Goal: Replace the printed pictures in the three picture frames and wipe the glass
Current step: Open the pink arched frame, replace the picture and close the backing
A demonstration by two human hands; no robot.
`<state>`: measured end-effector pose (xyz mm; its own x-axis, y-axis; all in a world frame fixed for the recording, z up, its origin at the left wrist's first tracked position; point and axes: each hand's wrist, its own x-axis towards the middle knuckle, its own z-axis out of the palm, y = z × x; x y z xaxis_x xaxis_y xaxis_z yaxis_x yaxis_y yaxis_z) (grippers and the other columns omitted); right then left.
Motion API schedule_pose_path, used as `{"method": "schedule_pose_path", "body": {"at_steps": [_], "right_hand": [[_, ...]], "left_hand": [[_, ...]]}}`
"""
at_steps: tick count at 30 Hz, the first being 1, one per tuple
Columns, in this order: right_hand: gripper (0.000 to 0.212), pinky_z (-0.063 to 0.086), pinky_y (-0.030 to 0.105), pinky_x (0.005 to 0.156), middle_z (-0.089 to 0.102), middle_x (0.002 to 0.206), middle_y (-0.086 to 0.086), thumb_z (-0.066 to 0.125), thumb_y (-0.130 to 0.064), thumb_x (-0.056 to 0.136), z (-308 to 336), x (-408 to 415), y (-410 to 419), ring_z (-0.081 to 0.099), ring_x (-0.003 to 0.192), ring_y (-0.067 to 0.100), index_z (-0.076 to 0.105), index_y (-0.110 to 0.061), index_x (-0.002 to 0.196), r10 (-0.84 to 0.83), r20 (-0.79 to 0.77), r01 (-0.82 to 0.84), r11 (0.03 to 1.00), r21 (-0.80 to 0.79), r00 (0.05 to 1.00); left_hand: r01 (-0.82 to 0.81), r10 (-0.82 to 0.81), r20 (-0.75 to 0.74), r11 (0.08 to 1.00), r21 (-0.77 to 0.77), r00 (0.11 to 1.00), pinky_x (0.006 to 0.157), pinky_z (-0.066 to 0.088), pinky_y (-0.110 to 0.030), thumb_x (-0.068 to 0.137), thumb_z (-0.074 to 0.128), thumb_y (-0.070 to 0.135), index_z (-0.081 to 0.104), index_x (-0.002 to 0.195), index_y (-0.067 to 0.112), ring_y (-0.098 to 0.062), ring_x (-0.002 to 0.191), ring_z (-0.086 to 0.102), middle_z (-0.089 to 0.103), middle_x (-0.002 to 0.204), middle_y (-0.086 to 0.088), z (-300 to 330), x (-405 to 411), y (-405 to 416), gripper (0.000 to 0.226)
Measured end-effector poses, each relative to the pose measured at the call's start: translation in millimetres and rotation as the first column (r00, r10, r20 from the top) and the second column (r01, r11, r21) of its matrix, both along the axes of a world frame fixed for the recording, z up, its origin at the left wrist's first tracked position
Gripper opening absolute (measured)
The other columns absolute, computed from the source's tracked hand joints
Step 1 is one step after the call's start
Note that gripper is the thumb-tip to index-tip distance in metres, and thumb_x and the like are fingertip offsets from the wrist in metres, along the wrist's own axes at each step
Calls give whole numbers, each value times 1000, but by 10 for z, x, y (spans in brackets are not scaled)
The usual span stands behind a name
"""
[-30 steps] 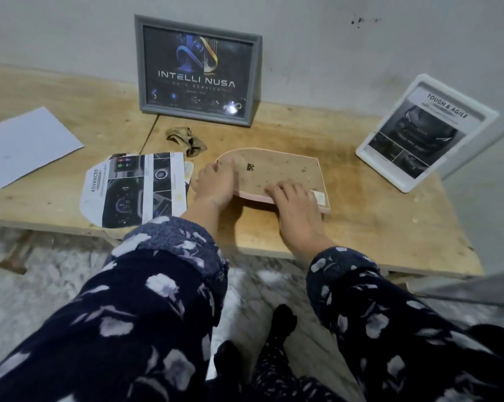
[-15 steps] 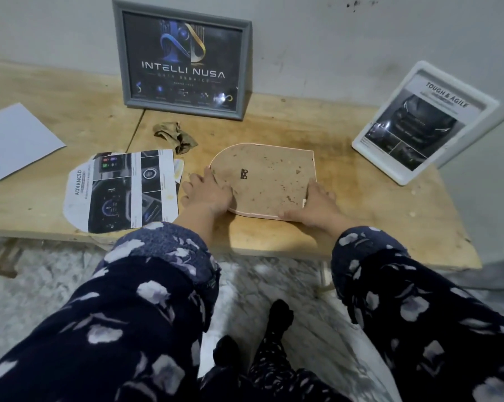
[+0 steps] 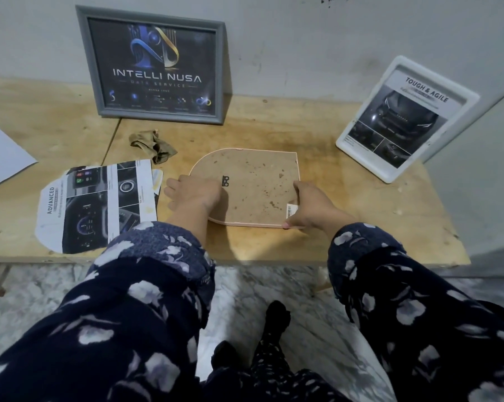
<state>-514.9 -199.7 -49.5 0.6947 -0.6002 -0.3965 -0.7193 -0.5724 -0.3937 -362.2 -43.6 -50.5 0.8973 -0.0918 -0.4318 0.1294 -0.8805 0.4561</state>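
An arch-shaped pink frame point(image 3: 253, 181) lies face down on the wooden table point(image 3: 361, 216), its brown stained backing board up. My left hand point(image 3: 192, 192) rests on the board's left part, fingers near the small metal hanger. My right hand point(image 3: 309, 207) grips the frame's near right corner by the barcode sticker. An arch-cut printed picture point(image 3: 100, 204) reading ADVANCED lies to the left. A grey frame point(image 3: 155, 65) with the INTELLI NUSA print leans on the wall. At the right leans a white frame point(image 3: 404, 117) with a TOUGH & AGILE print.
A crumpled olive cloth point(image 3: 153, 145) lies between the grey frame and the pink frame. A white sheet of paper point(image 3: 1, 155) sits at the far left. The table's front edge runs just above my sleeves; marble floor lies below.
My right hand slid from the board's near edge to the near right corner and now grips it. My left hand moved further onto the board. The view shifted slightly.
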Motion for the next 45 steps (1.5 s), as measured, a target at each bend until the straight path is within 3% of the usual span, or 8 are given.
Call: {"method": "schedule_pose_path", "body": {"at_steps": [6,10,16,25,28,33,42,45], "right_hand": [[103,43,34,97,45,138,6,93,-22,53,21,5,-11,49,122,26,38,-8,140,34,-11,-34,999,-23,999],[96,44,33,92,47,134,7,93,-21,54,30,15,-17,50,118,26,43,-8,134,41,-9,-41,999,-18,999],[87,43,32,87,49,127,6,92,-23,54,46,28,-31,51,113,24,46,-10,127,70,-15,-71,997,-42,997],[94,42,32,87,48,128,4,91,-27,54,43,10,-64,49,115,23,40,-13,131,83,-14,-83,996,-37,996],[83,39,28,78,50,123,3,90,-28,56,53,22,-56,50,110,22,44,-13,123,97,-31,-98,994,-43,995],[82,39,29,78,50,120,4,90,-30,57,56,44,-54,51,108,22,44,-12,123,116,-59,-119,991,-63,992],[78,38,28,76,52,116,5,89,-31,59,80,69,-37,50,106,22,46,-11,121,142,-101,-151,985,-89,985],[76,38,29,74,53,113,4,89,-30,58,84,76,-37,47,95,19,46,-11,119,142,-111,-152,984,-94,984]], "left_hand": [[144,-178,183,972,185,967,102,30,-44,93,38,27,34,137,4,-31,131,26,31,140,-15,-100,-200,-94,50],[88,-129,172,970,226,977,103,28,-44,93,35,28,23,145,1,-31,132,24,27,142,-14,-142,-239,-144,60],[87,-141,199,962,257,970,100,30,-44,90,42,31,36,137,2,-31,128,29,33,138,-14,-147,-200,-168,55],[-66,64,75,997,26,995,107,29,-44,74,59,46,40,130,3,-33,131,28,33,138,-16,-58,14,-143,74],[-96,96,18,995,21,995,107,31,-43,73,60,45,38,133,2,-34,131,29,34,139,-19,-65,102,-126,76],[-132,132,-81,991,9,988,106,37,-44,73,67,46,38,138,4,-34,129,33,37,138,-18,-137,247,-99,82],[2,-1,-112,1000,8,994,98,47,-45,68,73,48,54,124,6,-37,117,51,55,125,-16,-77,372,-92,72],[17,-18,-104,1000,-11,994,94,51,-42,72,73,44,57,119,7,-36,111,57,59,120,-15,-26,391,-95,61]]}}
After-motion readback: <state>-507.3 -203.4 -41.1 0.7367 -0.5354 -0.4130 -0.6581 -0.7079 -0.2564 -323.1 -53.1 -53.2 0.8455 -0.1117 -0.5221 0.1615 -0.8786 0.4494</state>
